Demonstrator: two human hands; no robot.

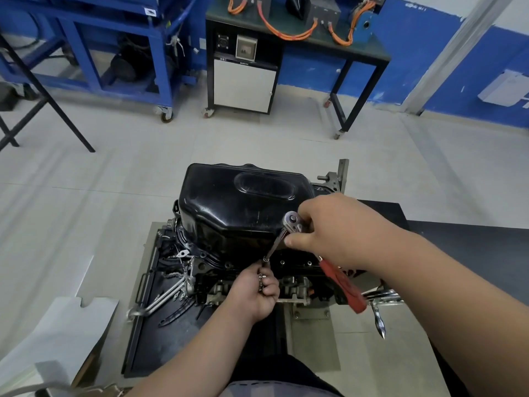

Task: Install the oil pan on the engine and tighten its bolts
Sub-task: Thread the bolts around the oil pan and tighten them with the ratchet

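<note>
Black oil pan (229, 204) seated on top of the engine (294, 285), at the far edge of the tabletop (315, 353). Right grip (332, 230) clenched around the head of a red-handled ratchet (292, 220), just beside the pan's near right corner, handle slanting toward the near right. Chrome extension bar (274, 245) running from the ratchet head down to the pan's near flange. Left grip (254, 293) curled, fingertips pinching the bar's lower end, small shiny metal pieces (260, 279) tucked among the fingers; bolts or not, cannot tell. Black tray (148, 339) of loose parts along the tabletop's left edge.
</note>
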